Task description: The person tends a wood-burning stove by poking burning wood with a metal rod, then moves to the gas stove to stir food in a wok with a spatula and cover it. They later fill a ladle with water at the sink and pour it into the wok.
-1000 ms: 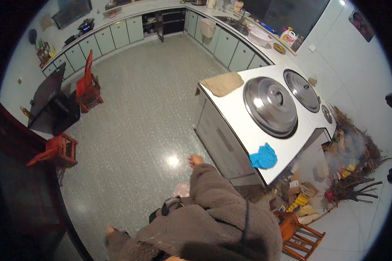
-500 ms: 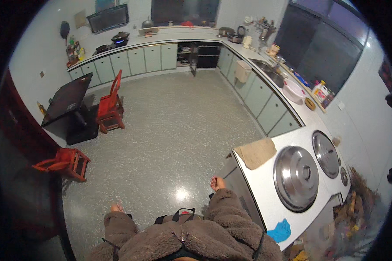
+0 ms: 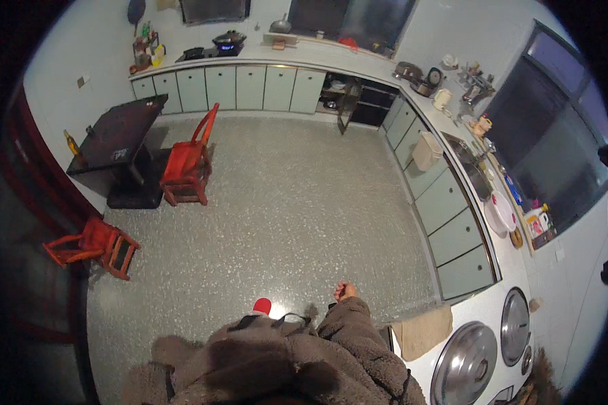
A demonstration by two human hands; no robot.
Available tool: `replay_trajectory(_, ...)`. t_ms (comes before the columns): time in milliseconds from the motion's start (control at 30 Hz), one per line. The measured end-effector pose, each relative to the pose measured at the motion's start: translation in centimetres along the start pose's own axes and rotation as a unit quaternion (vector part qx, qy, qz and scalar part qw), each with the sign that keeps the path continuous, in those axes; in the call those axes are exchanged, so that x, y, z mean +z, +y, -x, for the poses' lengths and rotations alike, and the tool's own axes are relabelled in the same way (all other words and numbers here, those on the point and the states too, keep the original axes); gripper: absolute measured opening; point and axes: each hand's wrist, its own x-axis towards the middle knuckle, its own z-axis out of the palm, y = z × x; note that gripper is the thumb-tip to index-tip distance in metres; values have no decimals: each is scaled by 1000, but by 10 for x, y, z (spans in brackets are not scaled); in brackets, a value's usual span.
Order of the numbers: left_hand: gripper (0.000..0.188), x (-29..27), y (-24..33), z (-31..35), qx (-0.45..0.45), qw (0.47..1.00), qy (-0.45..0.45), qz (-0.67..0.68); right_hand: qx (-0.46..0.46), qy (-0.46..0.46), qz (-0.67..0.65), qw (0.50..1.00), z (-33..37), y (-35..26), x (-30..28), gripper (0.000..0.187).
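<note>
My right hand (image 3: 345, 291) hangs over the grey speckled floor, left of the stove counter. Its fingers look loosely curled, and I see nothing in them. The brown fleece sleeve (image 3: 351, 324) covers that arm up to the wrist. Of my left arm only a sleeve (image 3: 172, 354) shows at the lower left; the hand itself is out of sight. A red shoe tip (image 3: 262, 306) pokes out below my jacket. Nearest to my right hand, a tan cloth (image 3: 422, 333) lies on the corner of the white stove counter (image 3: 412, 364).
Two metal pot lids, a large one (image 3: 465, 364) and another (image 3: 515, 327), cover the stove at right. Green cabinets (image 3: 236, 88) line the far wall, with one open door (image 3: 348, 104). Left stand a black table (image 3: 118, 131), a red chair (image 3: 186, 165) and another red chair (image 3: 105, 246).
I have moved forward and the view has turned left, so the stove counter sits lower. My left hand has gone out of view, and a red shoe tip has appeared.
</note>
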Motion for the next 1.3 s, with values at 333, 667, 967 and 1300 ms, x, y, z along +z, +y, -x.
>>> replay_trajectory(333, 24, 329, 275, 62, 125, 956, -204, 171, 37, 119, -166, 978, -82, -92, -15, 24)
replay_trajectory(667, 19, 514, 426, 105, 99, 957, -190, 194, 3, 305, -20, 952, -224, -248, -5, 15)
replay_trajectory(967, 16, 523, 458, 76, 55, 971, -75, 218, -201, 252, 515, 794, -364, -439, 195, 17)
replay_trajectory(1300, 13, 626, 657, 13, 46, 927, -90, 361, -196, 182, 757, 597, -462, -546, 355, 25)
